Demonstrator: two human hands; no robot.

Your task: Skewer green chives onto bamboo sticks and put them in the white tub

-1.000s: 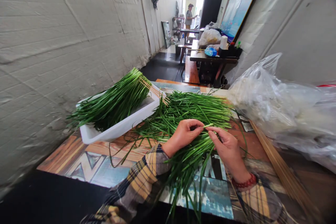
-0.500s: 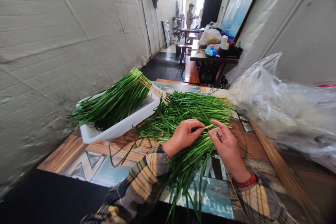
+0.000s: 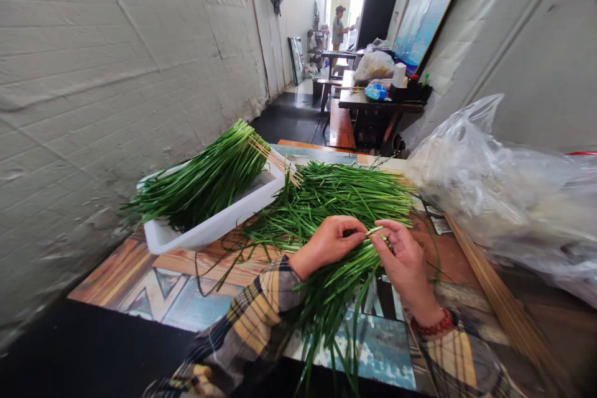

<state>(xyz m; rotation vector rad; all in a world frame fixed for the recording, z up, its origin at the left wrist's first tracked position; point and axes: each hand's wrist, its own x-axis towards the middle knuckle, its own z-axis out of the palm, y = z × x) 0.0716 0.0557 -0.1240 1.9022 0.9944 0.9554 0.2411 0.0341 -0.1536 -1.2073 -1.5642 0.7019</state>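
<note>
My left hand (image 3: 329, 242) and my right hand (image 3: 402, 258) meet over a small bunch of green chives (image 3: 338, 283) that trails toward me. Both hands pinch the bunch's pale cut ends between thumb and fingers. Behind them a big loose pile of chives (image 3: 345, 196) covers the patterned table (image 3: 153, 286). To the left a white tray (image 3: 219, 224) holds chives threaded on bamboo skewers (image 3: 275, 160).
A bundle of bare bamboo skewers (image 3: 494, 298) lies along the right side, beside a large clear plastic bag (image 3: 504, 193). A grey wall runs down the left. Far down the room a person (image 3: 336, 28) stands near tables with bags.
My two hands have closed in on each other a little and shifted slightly lower, still pinching the chive ends. Everything else stays put.
</note>
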